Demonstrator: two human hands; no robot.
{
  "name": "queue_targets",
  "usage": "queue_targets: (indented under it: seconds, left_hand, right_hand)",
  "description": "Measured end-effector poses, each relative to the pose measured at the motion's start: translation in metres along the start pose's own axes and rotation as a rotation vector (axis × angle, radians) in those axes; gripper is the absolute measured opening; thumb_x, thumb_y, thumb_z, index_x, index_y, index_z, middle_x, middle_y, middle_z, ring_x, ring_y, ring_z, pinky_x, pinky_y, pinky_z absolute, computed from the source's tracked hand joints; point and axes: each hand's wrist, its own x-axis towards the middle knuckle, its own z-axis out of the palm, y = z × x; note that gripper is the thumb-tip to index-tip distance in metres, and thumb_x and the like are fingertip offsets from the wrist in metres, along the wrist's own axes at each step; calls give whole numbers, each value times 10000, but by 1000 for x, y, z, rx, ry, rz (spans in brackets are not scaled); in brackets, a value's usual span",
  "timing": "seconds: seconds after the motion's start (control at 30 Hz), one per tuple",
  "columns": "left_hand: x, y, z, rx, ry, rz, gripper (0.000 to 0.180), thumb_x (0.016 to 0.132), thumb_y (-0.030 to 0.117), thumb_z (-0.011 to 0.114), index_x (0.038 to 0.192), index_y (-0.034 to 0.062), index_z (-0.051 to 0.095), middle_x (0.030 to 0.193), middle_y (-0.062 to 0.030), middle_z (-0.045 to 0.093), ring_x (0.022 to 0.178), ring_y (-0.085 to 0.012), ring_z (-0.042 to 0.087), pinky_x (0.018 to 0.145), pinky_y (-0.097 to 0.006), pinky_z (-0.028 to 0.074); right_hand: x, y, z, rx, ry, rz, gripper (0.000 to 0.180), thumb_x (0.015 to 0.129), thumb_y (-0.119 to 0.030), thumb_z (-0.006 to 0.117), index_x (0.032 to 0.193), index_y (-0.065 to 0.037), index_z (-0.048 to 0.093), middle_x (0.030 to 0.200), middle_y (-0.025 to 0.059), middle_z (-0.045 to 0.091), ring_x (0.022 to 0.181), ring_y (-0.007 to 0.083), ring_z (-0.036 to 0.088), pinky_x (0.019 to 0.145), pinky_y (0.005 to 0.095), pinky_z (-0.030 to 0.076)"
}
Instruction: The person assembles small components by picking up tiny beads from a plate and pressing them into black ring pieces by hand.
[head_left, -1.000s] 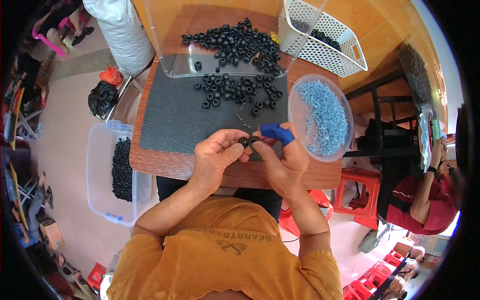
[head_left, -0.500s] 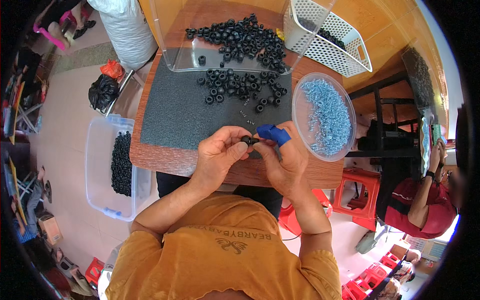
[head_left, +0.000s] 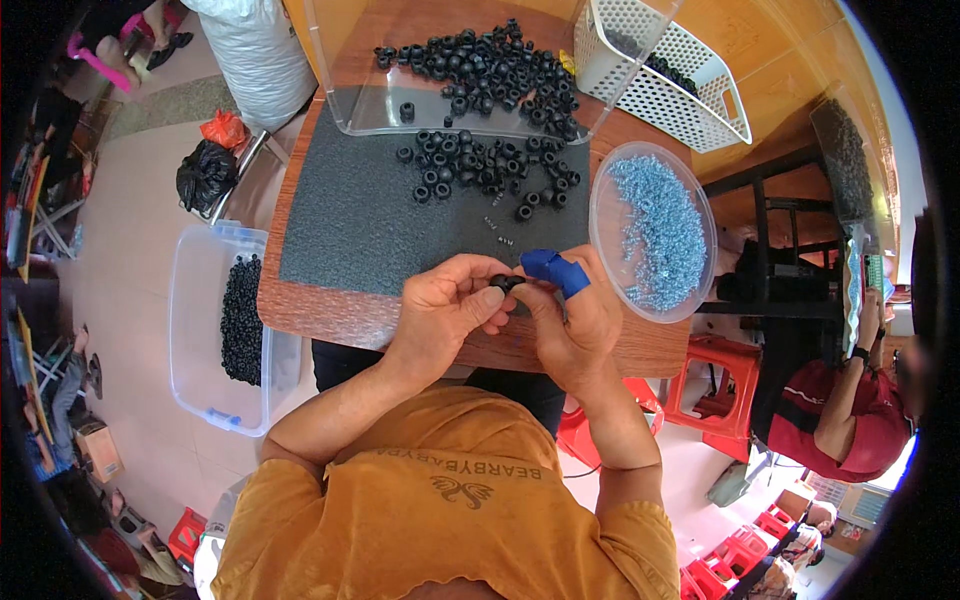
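Observation:
A small black plastic piece (head_left: 507, 283), resembling a cord lock, is held over the table's near edge between both hands. My left hand (head_left: 440, 305) pinches its left side with thumb and fingers. From the other side my right hand (head_left: 580, 325) grips it with the thumb and the index finger, which is wrapped in blue tape (head_left: 552, 270). The fingertips partly cover the piece. Just beyond them, several small metal springs (head_left: 505, 240) lie on the dark grey mat (head_left: 345, 220). Farther up the mat is a pile of round black hollow pieces (head_left: 480, 160).
A clear bin (head_left: 360, 128) opens toward me with more black pieces. At right stand a round tray (head_left: 612, 265) of tiny bluish parts and a white perforated basket (head_left: 715, 125). A clear tub (head_left: 205, 395) sits left, red stools (head_left: 715, 350) right. Another person (head_left: 835, 420) sits at far right.
Both hands have shifted slightly right in the view with the black piece still between them, and the table contents shift the same way. The fingertips now sit closer together around it.

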Motion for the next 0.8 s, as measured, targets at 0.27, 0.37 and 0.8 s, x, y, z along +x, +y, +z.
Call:
queue_targets:
  seconds: [0.27, 0.37, 0.8]
  left_hand:
    - [-1, 1, 0, 25, -16, -48, 201, 906, 76, 576, 1082, -21, 573, 843, -50, 633, 714, -85, 583, 646, -212, 495]
    - [-1, 1, -1, -6, -33, -85, 196, 922, 94, 563, 1086, -14, 576, 851, -43, 632, 724, -71, 582, 643, -203, 496]
    - [7, 12, -2, -50, -98, -185, 195, 910, 137, 595, 1008, -31, 601, 777, -79, 637, 610, -97, 587, 485, -211, 484]
  right_hand:
    - [-4, -3, 0, 50, 20, 37, 312, 642, 56, 685, 932, 4, 581, 796, 115, 590, 704, 315, 552, 594, 372, 453]
    - [-4, -6, -3, -12, -20, 77, 312, 637, 69, 680, 928, 4, 587, 798, 118, 591, 702, 313, 550, 596, 371, 454]
    - [0, -6, -7, -52, 1, -79, 315, 638, 88, 659, 942, 29, 602, 800, 120, 606, 685, 296, 554, 592, 353, 466]
